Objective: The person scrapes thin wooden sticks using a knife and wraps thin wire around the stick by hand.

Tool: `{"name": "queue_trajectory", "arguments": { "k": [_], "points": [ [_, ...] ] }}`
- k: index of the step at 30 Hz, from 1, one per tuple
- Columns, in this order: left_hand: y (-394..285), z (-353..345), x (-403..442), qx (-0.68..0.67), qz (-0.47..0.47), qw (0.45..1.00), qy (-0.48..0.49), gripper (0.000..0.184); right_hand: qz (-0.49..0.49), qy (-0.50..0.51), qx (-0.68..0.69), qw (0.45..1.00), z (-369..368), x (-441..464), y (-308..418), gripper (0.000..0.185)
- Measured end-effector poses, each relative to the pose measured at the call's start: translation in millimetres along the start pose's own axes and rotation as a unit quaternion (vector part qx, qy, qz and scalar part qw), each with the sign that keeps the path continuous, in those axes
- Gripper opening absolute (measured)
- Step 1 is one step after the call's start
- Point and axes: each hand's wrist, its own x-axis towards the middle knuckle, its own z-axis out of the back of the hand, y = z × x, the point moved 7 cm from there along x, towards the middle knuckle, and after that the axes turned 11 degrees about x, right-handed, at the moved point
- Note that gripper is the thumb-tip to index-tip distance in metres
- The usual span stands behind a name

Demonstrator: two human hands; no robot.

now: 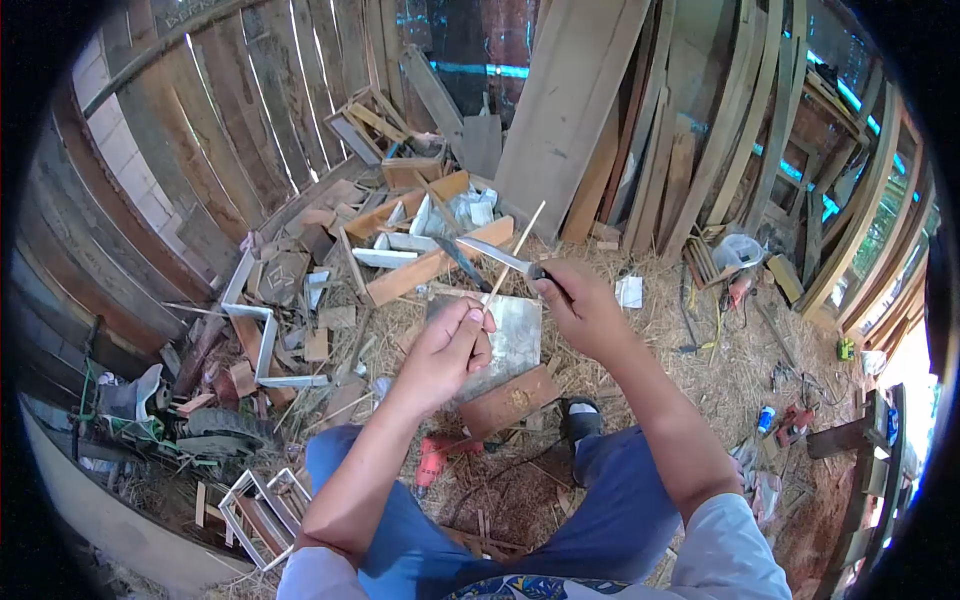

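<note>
My left hand (447, 345) is closed around the lower end of a thin pale wooden stick (526, 228), which slants up to the right. The dark handle of a knife (492, 252) is gripped in my right hand (580, 305). Its blade points up to the left and crosses the stick just above my left hand. Beneath my hands lies a grey flat board (518, 335), with a reddish-brown wooden block (508, 402) at its near edge.
A red power tool (432, 462) lies on the straw-covered floor near my legs. Wooden frames and offcuts (400, 270) are piled ahead to the left. Long planks (570, 120) lean on the back wall. A blue can (766, 419) is at the right.
</note>
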Motion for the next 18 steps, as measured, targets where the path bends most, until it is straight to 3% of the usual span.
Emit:
{"name": "queue_trajectory", "arguments": {
  "k": [7,12,15,18],
  "points": [
    [8.3,10.7,-8.1,-0.002,0.020,1.000,-0.006,0.026,-0.101,0.033,0.005,0.994,-17.7,-10.4,-6.3,0.023],
    [18.1,14.0,-3.2,0.032,0.065,0.997,-0.018,0.028,-0.070,0.003,-0.026,0.997,-23.1,-13.5,-9.3,0.022],
    [18.7,16.7,0.8,0.110,0.045,0.993,-0.017,0.028,-0.082,0.001,-0.038,0.996,-25.5,-13.2,-18.9,0.024],
    [22.8,12.0,7.0,0.091,0.032,0.995,-0.017,0.029,-0.088,0.011,-0.056,0.994,-27.0,-10.1,-23.5,0.026]
  ]
}}
